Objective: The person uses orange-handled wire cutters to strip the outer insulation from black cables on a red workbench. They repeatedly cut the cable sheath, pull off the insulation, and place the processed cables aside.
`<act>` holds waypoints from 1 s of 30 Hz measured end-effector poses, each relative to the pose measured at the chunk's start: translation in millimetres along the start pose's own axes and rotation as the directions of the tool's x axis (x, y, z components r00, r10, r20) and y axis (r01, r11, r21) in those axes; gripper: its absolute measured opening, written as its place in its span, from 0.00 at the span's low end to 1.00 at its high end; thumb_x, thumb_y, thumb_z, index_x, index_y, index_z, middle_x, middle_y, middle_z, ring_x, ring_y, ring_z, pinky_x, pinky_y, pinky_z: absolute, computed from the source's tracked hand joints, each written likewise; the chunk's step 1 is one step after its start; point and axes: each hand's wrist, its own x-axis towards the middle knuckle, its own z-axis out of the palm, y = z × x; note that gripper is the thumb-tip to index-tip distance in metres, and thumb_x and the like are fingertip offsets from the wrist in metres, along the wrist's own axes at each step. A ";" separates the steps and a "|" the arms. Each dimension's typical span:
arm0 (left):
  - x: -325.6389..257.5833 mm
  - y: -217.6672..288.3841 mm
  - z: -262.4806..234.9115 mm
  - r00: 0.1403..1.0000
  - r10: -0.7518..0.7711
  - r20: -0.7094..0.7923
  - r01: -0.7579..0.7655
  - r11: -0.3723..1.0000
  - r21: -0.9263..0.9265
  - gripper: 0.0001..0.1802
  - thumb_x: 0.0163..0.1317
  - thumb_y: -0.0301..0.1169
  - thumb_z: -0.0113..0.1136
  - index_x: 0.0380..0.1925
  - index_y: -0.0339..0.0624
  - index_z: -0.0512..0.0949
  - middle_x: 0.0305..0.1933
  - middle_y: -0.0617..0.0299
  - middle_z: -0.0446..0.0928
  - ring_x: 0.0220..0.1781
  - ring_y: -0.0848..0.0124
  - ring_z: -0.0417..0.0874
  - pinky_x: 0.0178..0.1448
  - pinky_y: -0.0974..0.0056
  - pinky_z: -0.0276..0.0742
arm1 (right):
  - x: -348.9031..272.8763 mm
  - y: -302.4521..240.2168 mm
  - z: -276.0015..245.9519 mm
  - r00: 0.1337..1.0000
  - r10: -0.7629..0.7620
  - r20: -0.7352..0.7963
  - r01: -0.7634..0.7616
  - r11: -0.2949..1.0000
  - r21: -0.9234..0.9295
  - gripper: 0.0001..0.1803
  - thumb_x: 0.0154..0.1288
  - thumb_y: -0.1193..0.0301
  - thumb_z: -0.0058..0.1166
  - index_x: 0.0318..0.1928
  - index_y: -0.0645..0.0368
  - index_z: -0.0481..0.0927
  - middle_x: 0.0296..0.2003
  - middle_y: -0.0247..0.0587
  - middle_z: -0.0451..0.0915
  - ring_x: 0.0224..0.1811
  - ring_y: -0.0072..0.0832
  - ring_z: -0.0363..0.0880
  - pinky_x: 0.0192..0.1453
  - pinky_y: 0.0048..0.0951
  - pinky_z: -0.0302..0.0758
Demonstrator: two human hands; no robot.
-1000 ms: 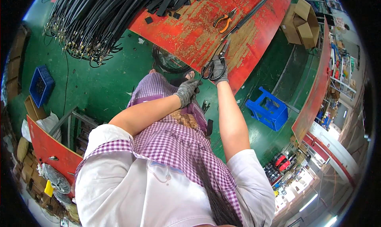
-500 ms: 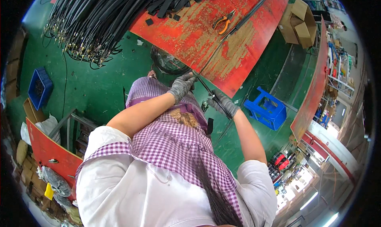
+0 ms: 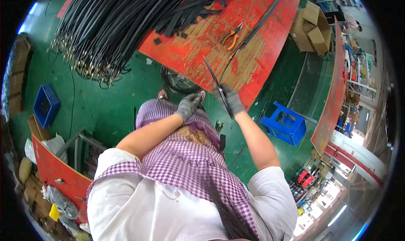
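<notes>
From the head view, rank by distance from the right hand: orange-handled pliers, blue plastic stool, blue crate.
Measured from the right hand:
1. Blue plastic stool, on the floor just to its right.
2. Orange-handled pliers, farther up on the red table.
3. Blue crate, far left on the floor.

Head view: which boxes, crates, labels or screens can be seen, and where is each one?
Cardboard boxes: brown, open flaps, beyond the red table's far right end.
Blue crate: square, on the green floor, far left.
Blue crate: slotted, on the floor beside the right hand.
No readable label or screen shows.
</notes>
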 end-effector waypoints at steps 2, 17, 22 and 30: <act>-15.2 24.0 14.5 1.000 -0.005 0.014 0.001 0.960 0.279 0.12 0.55 0.29 0.48 0.39 0.37 0.71 0.33 0.61 0.72 0.30 0.74 0.70 0.38 0.74 0.67 | 33.6 -55.8 -18.0 0.990 0.141 -0.027 -0.136 0.982 0.133 0.22 0.49 0.54 0.50 0.34 0.61 0.71 0.25 0.53 0.74 0.29 0.44 0.74 0.30 0.36 0.68; -2.4 71.4 61.4 0.982 -0.067 -0.176 0.099 0.980 0.174 0.05 0.55 0.27 0.49 0.32 0.41 0.71 0.24 0.65 0.71 0.21 0.77 0.69 0.24 0.73 0.65 | 130.7 -62.0 -11.4 0.992 0.110 -0.067 -0.116 0.988 -0.102 0.24 0.53 0.59 0.43 0.49 0.57 0.63 0.38 0.55 0.72 0.42 0.44 0.71 0.44 0.38 0.68; 41.3 115.6 126.6 0.971 0.221 -0.095 -0.194 0.953 0.232 0.10 0.55 0.32 0.50 0.35 0.40 0.71 0.28 0.63 0.72 0.28 0.73 0.73 0.31 0.69 0.70 | 61.2 9.7 -22.7 0.976 -0.217 -0.031 0.173 0.675 0.717 0.19 0.59 0.64 0.38 0.49 0.60 0.64 0.39 0.47 0.73 0.39 0.30 0.72 0.39 0.30 0.71; 227.7 69.9 247.4 0.717 0.593 0.366 -0.252 -0.269 0.930 0.21 0.50 0.32 0.49 0.46 0.40 0.64 0.42 0.50 0.69 0.43 0.56 0.71 0.44 0.56 0.68 | -88.6 84.4 -62.8 0.972 0.150 -0.180 -0.030 0.843 0.538 0.12 0.60 0.66 0.35 0.34 0.58 0.71 0.29 0.47 0.74 0.30 0.41 0.72 0.36 0.32 0.68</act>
